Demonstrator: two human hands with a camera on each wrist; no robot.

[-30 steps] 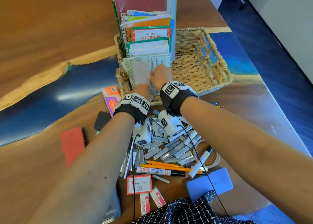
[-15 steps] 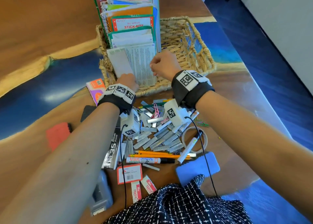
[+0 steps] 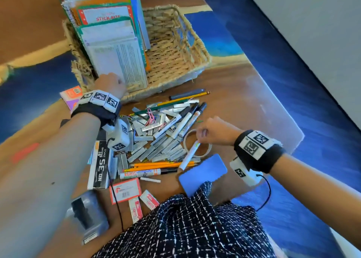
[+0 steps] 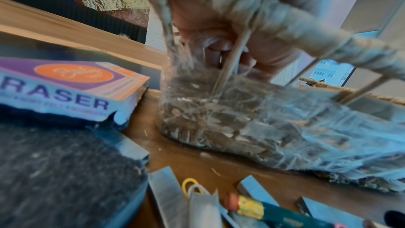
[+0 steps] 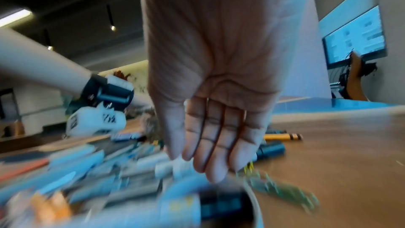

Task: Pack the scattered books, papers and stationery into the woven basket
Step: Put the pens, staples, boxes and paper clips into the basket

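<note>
Stationery (image 3: 156, 138) lies heaped on the tabletop (image 3: 244, 105) just in front of the woven basket (image 3: 175, 48), where the books and papers (image 3: 117, 62) already stand upright. My left hand (image 3: 110, 83) rests at the basket's near rim; my right hand (image 3: 214, 130) hovers over a white marker (image 3: 188, 156) and a tape ring (image 3: 208, 147).

At the left wrist, my fingers (image 4: 219, 51) curl round the rim, steadying it.

At the right wrist, my fingers (image 5: 219, 145) hang straight, holding nothing. I should gather several pens together, not singly.

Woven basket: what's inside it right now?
The woven basket holds upright books and papers on its left side; the right side shows bare weave. Anything behind or beneath the stack is hidden.
</note>
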